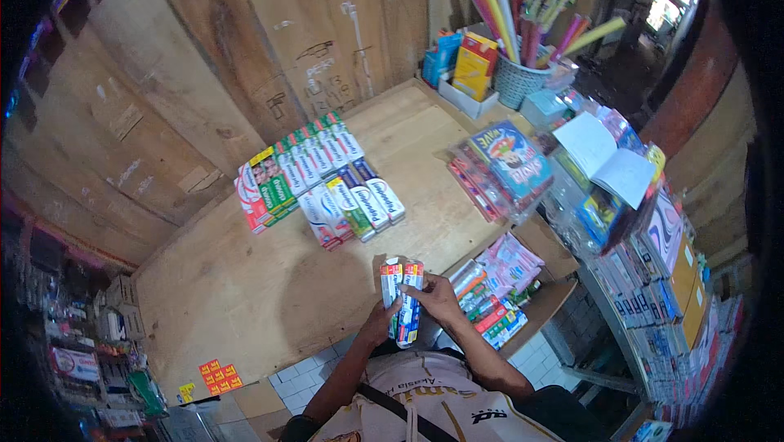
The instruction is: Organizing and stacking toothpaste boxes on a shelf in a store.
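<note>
Two upright toothpaste boxes, white with red ends, are held close to my body at the table's front edge. My left hand (383, 322) grips the left toothpaste box (391, 280) low on its side. Around the upper part of the right toothpaste box (408, 319) are the fingers of my right hand (440, 299). Farther off on the wooden table (245, 277), several toothpaste boxes (315, 157) lie in neat rows: green-and-white Ciptadent, blue-and-white Pepsodent (373, 197) and red-and-white ones. To my right an open cardboard box (551, 313) contains more toothpaste boxes (499, 319) and pink packets (511, 264).
Stacked books (508, 160) lie on the table's right side. A woven basket (520, 81) holding long sticks stands behind them, beside a yellow box (474, 65). An open notebook (603, 160) tops a crowded shelf. Red-and-yellow stickers (219, 377) mark the front left edge. A plank wall (245, 44) bounds the table.
</note>
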The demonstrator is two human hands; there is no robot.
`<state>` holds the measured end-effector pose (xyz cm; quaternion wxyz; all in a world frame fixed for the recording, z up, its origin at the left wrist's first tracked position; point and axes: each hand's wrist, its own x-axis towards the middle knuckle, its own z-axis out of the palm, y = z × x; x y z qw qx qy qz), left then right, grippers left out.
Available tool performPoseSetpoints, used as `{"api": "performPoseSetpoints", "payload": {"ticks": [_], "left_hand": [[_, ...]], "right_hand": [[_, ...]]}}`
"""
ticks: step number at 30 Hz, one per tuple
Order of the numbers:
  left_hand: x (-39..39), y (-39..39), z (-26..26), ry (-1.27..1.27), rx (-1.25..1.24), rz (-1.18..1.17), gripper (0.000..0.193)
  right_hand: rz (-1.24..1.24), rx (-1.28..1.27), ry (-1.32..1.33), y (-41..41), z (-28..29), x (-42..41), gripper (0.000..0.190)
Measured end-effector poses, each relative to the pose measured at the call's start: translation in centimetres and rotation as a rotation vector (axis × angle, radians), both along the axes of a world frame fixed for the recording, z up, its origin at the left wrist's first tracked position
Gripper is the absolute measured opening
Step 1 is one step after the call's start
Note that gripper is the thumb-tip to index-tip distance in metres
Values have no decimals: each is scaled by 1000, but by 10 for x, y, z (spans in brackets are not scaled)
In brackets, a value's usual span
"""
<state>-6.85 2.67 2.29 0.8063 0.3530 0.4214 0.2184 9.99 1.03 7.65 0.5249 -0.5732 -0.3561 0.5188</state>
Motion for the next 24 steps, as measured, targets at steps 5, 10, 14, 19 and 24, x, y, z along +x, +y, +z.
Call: {"api": "performPoseSetpoints", "payload": {"ticks": [5,10,14,19,24], "left_hand": [[-45,16,-5,-76,-89,155,43],[-87,32,5,-242,-199,356,40],[-113,48,6,-222,-136,464,43],[-151,83,-4,72,49,619,35],[-169,111,-20,-17,126,729,28]], "right_hand": [[179,-48,-429,50,33,-51,32],[264,26,-527,88,37,-100,37],[364,75,-450,109,28,-136,32],[376,61,-58,124,-7,-164,24],[410,-230,216,132,-15,-181,20]]}}
